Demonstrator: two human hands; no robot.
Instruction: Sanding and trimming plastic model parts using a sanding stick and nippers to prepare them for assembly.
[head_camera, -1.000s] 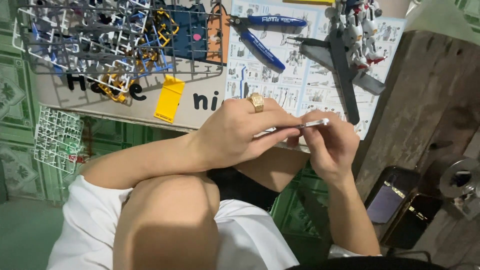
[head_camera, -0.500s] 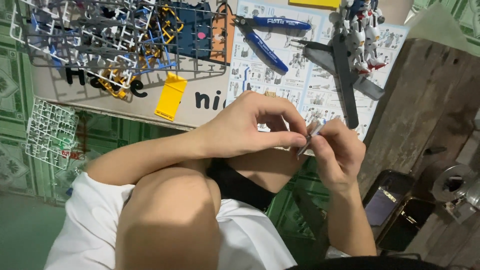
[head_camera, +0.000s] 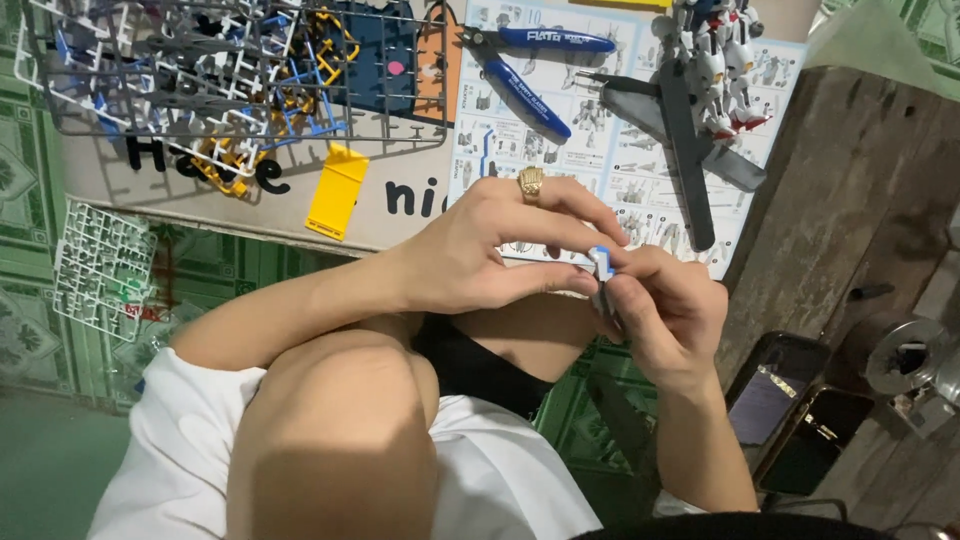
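a small blue-and-white model part (head_camera: 600, 262) is pinched between both grips, left hand (head_camera: 470, 250) and right hand (head_camera: 670, 315) clamped on it above the knee, while the figure (head_camera: 715, 65) stands partly built and runners (head_camera: 200, 70) remain full

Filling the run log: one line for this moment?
left hand: pinching small white-and-blue plastic model part | right hand: gripping same part | blue-handled nippers: idle
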